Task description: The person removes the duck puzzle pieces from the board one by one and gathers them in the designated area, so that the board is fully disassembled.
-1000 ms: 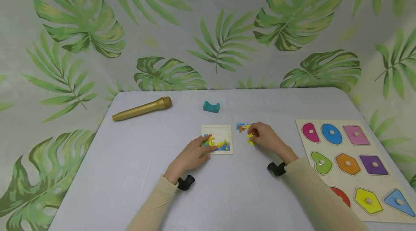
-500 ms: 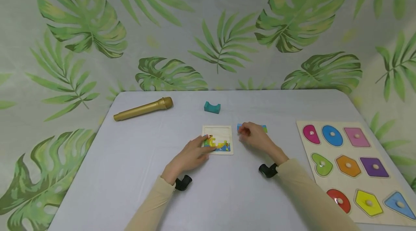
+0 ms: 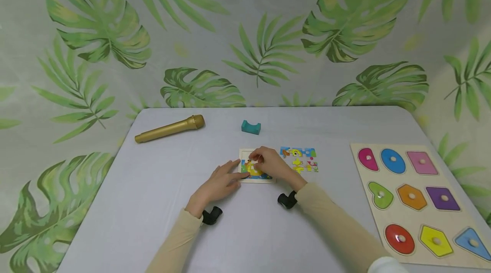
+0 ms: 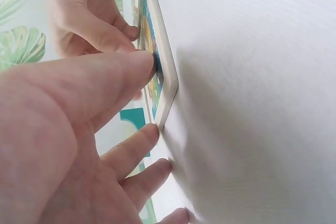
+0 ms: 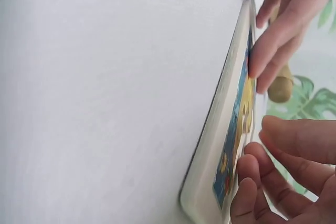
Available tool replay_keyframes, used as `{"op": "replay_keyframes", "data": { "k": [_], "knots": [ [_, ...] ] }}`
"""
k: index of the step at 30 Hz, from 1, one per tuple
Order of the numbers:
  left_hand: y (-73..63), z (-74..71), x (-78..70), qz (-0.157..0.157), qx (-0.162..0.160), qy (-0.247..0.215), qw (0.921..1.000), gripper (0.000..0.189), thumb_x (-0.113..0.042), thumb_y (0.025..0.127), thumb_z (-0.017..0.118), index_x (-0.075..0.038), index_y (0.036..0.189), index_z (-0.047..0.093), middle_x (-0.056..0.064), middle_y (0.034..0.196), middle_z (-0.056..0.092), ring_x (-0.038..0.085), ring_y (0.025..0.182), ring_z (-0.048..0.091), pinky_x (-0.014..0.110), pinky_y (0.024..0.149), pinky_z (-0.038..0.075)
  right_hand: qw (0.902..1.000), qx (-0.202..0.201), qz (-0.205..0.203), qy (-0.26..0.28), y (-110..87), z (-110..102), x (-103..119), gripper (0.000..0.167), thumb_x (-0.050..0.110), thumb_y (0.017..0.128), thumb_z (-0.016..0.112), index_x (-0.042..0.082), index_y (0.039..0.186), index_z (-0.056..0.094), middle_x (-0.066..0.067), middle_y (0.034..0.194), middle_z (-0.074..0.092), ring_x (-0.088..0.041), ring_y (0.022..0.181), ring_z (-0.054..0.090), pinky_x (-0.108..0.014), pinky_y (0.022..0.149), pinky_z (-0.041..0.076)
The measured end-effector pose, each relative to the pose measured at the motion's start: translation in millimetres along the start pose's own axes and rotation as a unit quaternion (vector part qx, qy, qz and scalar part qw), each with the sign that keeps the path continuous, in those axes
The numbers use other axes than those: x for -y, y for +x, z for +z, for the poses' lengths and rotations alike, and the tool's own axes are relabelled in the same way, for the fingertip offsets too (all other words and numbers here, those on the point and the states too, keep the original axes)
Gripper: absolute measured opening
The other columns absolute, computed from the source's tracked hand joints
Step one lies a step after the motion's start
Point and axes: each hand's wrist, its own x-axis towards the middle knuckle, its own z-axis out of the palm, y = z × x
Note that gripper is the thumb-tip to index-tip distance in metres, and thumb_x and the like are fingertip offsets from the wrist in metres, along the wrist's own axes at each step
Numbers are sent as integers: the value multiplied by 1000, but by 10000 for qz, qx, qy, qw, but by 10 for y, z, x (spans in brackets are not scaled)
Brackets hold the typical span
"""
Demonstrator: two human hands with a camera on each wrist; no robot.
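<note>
A small jigsaw in a shallow wooden frame lies at mid-table, its lower part filled with yellow and blue picture pieces. My left hand rests at its left side; in the left wrist view the thumb lies over the picture and the other fingers spread along the frame's edge. Over the upper part of the jigsaw, my right hand has its thumb and fingers drawn together, pinching a puzzle piece that is mostly hidden by the fingers. To the right of the frame lie several loose puzzle pieces.
A teal block with a curved notch sits behind the jigsaw. The gold microphone lies at the back left. A large wooden board with colourful knobbed shapes takes up the right side. A leaf-print cloth hangs behind the table.
My right hand has moved left from the loose pieces to above the jigsaw, uncovering those pieces. My left hand has shifted slightly left and stays at the frame's side.
</note>
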Motion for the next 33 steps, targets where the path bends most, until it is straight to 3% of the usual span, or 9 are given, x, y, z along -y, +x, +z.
{"op": "replay_keyframes", "data": {
  "k": [10, 18, 25, 33],
  "knots": [
    [14, -16, -32, -16, -31, -117, 9999, 33, -14, 97, 56, -12, 129, 62, 22, 149, 30, 47, 135, 25, 66, 104, 20, 9995, 80, 210, -237, 43, 72, 52, 21, -1, 85, 66, 3, 105, 69, -4, 92, 54, -18, 81, 48, -28, 74, 44],
    [19, -54, -59, -6, 6, -242, 9997, 33, -13, 97, 56, -9, 129, 62, 23, 149, 32, 45, 135, 26, 67, 103, 19, 9995, 19, 301, 14, 73, 60, 74, 16, -4, 85, 63, 4, 99, 66, -3, 89, 57, -17, 77, 50, -26, 70, 46],
    [19, -56, -48, -29, 33, -292, 9996, 33, -14, 97, 55, -10, 129, 62, 23, 148, 33, 46, 136, 25, 66, 104, 19, 9998, -56, 209, -10, 86, 39, 81, 13, -5, 87, 60, 7, 92, 63, -4, 88, 63, -17, 75, 53, -28, 70, 48],
    [23, -52, -40, -42, 32, -268, 9996, 32, -16, 98, 55, -10, 128, 63, 23, 149, 32, 45, 136, 25, 66, 104, 18, 9999, -109, -26, -42, 132, 74, 11, 13, -3, 89, 60, 9, 92, 62, 1, 83, 58, -15, 76, 51, -27, 70, 46]
  ]
}}
